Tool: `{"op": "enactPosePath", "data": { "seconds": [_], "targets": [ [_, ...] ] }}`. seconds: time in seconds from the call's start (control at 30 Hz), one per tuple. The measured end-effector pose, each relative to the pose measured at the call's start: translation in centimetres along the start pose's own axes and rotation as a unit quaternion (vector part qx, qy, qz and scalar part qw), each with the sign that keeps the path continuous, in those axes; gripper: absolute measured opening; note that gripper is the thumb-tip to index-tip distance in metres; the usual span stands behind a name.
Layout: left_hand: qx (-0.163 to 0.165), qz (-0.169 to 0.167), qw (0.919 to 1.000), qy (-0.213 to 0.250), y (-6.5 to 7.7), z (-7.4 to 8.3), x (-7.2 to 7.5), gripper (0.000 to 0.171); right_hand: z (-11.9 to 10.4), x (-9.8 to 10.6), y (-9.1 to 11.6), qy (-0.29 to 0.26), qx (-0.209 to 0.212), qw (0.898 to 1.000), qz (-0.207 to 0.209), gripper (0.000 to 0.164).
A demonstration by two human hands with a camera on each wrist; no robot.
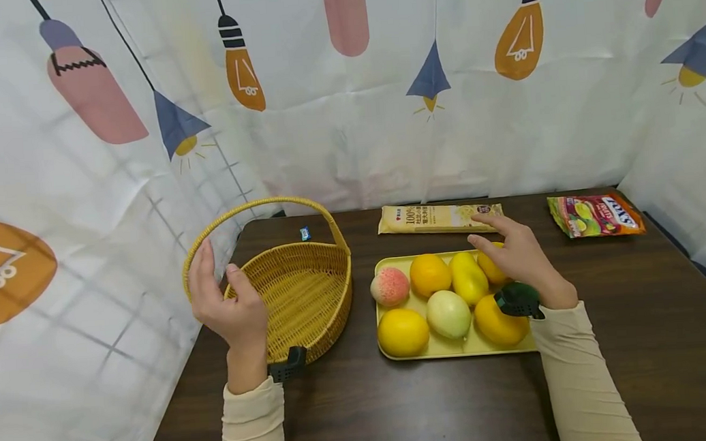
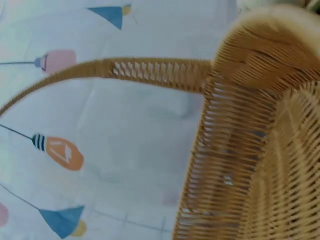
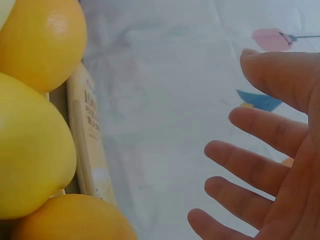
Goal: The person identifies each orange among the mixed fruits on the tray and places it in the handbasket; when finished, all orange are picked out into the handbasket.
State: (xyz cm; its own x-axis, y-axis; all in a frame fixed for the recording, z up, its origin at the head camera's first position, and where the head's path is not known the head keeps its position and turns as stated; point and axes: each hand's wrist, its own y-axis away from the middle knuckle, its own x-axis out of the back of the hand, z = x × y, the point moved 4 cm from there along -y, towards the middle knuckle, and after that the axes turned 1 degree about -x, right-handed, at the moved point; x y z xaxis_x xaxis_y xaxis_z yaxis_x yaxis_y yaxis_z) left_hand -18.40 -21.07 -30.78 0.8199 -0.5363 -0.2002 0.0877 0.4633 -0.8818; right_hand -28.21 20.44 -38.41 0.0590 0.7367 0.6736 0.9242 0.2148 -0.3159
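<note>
A woven wicker basket (image 1: 300, 299) with a tall arched handle (image 1: 272, 200) stands at the left, bare inside. My left hand (image 1: 226, 298) is raised at its left side, thumb apart from the straight fingers, overlapping the handle in the head view. The left wrist view shows the basket wall (image 2: 225, 150) but not the hand. Over the far right part of a yellow tray (image 1: 454, 353) hovers my right hand (image 1: 518, 253), its fingers spread and holding nothing. On the tray lie a peach (image 1: 390, 287), an orange (image 1: 430, 274), a pale round fruit (image 1: 448, 314) and several other yellow fruits.
Behind the tray lies a long yellow food packet (image 1: 433, 217). A red and green candy bag (image 1: 595, 215) is at the back right. Beyond the basket is a small blue wrapped piece (image 1: 305, 233). Printed curtains (image 1: 348, 146) border the dark table (image 1: 403, 415).
</note>
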Motion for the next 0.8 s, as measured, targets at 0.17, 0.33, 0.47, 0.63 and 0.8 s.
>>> {"op": "enactPosePath", "data": {
  "seconds": [0.17, 0.33, 0.47, 0.63, 0.8],
  "targets": [
    [-0.018, 0.081, 0.9963, -0.023, 0.7, -1.6, 1.7, 0.030, 1.2, 0.8, 0.3, 0.000, -0.015, 1.000, 0.013, 0.052],
    [0.018, 0.084, 0.9950, -0.051, 0.5, -3.7, 3.2, 0.035, 3.1, 2.1, 1.1, 0.014, -0.043, 0.999, 0.015, 0.055],
    [0.232, -0.007, 0.9725, -0.021, 0.9, -7.5, 4.0, 0.044, 4.3, 2.8, 1.7, 0.022, -0.071, 0.997, -0.005, 0.059],
    [0.466, -0.122, 0.8761, 0.009, 2.5, -11.6, 4.3, 0.031, 4.7, 2.9, 1.8, 0.004, -0.091, 0.995, -0.036, 0.062],
    [0.496, -0.218, 0.8382, 0.064, 3.5, -14.1, 4.2, 0.039, 4.4, 3.1, 1.9, -0.063, -0.098, 0.992, -0.054, 0.061]
  ]
}}
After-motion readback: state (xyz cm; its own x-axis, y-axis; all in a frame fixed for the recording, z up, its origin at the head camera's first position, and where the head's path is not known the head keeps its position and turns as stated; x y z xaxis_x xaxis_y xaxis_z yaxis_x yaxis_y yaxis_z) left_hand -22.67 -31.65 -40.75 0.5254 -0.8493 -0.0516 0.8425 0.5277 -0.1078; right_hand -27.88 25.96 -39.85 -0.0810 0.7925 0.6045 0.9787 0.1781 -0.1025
